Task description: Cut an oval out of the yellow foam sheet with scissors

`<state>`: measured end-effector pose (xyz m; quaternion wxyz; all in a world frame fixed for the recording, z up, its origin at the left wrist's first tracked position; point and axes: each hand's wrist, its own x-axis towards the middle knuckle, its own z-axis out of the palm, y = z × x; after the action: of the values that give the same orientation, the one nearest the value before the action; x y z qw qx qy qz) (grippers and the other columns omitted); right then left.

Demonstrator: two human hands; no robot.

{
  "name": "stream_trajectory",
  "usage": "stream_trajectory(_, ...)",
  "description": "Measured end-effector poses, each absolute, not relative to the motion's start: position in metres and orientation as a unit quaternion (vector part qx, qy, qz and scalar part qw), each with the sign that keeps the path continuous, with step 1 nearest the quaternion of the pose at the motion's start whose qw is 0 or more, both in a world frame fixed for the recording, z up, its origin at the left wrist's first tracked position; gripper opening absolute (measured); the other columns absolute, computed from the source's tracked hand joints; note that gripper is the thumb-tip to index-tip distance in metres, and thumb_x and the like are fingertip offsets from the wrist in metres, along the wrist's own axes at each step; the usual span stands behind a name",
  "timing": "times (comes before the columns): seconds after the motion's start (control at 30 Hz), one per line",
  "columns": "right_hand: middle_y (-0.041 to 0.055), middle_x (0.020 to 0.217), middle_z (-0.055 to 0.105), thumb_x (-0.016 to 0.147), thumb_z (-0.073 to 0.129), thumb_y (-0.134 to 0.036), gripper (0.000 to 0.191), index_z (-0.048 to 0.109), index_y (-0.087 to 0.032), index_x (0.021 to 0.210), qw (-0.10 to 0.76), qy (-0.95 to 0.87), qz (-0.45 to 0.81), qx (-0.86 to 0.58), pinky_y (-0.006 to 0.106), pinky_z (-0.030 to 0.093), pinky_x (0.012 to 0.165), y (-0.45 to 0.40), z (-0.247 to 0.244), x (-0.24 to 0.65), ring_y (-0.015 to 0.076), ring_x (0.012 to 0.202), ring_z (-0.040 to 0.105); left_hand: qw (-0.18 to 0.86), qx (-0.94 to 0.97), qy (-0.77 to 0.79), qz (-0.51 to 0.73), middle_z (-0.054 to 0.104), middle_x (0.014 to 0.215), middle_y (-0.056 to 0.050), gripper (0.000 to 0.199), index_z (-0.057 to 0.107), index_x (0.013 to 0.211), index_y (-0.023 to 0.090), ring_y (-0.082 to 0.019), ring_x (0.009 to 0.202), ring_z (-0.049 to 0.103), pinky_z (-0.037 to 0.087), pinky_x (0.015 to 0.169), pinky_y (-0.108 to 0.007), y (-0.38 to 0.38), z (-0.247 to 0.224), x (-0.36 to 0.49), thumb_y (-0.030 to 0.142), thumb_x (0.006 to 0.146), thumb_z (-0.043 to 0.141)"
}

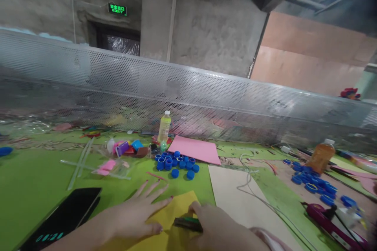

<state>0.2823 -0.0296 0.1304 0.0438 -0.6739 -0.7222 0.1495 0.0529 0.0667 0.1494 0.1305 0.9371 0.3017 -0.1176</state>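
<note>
Yellow paper point(169, 215) on the green table point(118, 192), partly covered by an outspread left hand point(141, 208) and a right hand point(213, 219) closed around a dark tool point(187, 224), perhaps a cutter. Probably light, thin and bendable, easily creased or torn; best pressed flat or lifted by an edge.

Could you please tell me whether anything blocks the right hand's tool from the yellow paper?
Nothing visible stands between the dark tool in the right hand and the yellow paper; whether they touch is unclear. The left hand lies partly across the paper, left of the tool.
</note>
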Motion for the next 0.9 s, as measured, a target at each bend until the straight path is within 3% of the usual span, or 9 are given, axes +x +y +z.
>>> stream_trajectory(0.17,0.0076,0.101,0.069,0.054,0.081,-0.042,0.074,0.058,-0.026,0.122,0.02,-0.743,0.173,-0.646,0.027,0.039,0.058,-0.019,0.125,0.291,0.0284,0.083,0.065,0.136,0.932,0.321,-0.097,0.008,0.159,-0.014,0.078,0.03,0.151,0.021,-0.041,0.142,-0.006,0.006,0.11,-0.066,0.054,0.148,0.049,0.061,0.087,0.051)
stream_trajectory(0.33,0.0065,0.105,0.069,0.057,0.08,-0.038,0.076,0.055,-0.029,0.128,0.014,-0.772,0.179,-0.61,0.027,0.04,0.061,-0.019,0.125,0.295,0.0279,0.087,0.065,0.146,0.939,0.299,-0.09,0.007,0.16,-0.011,0.085,0.029,0.151,0.03,-0.043,0.142,-0.004,0.007,0.11,-0.067,0.064,0.151,0.052,0.065,0.08,0.061)
stream_trajectory(0.5,0.004,0.103,0.069,0.066,0.075,-0.031,0.067,0.053,-0.036,0.13,0.011,-0.762,0.18,-0.621,0.027,0.042,0.064,-0.031,0.129,0.287,0.0258,0.088,0.066,0.156,0.943,0.277,-0.102,0.015,0.159,-0.014,0.095,0.031,0.15,0.025,-0.045,0.141,0.0,0.002,0.107,-0.07,0.073,0.15,0.057,0.073,0.073,0.062)
stream_trajectory(0.7,0.0036,0.102,0.071,0.066,0.077,-0.048,0.072,0.051,-0.032,0.131,-0.019,-0.844,0.171,-0.509,0.026,0.041,0.061,-0.003,0.126,0.288,0.0271,0.088,0.068,0.186,0.933,0.276,-0.14,-0.001,0.16,-0.007,0.112,0.032,0.146,0.042,-0.049,0.137,-0.012,-0.009,0.101,-0.072,0.085,0.151,0.04,0.071,0.049,0.082)
stream_trajectory(0.9,0.0074,0.097,0.072,0.077,0.067,-0.06,0.063,0.053,-0.022,0.126,-0.017,-0.883,0.058,-0.465,0.027,0.042,0.058,0.018,0.137,0.283,0.027,0.08,0.068,0.175,0.925,0.305,-0.142,0.008,0.161,-0.009,0.122,0.031,0.146,0.04,-0.05,0.139,-0.003,0.004,0.104,-0.071,0.095,0.149,0.03,0.069,0.041,0.086)
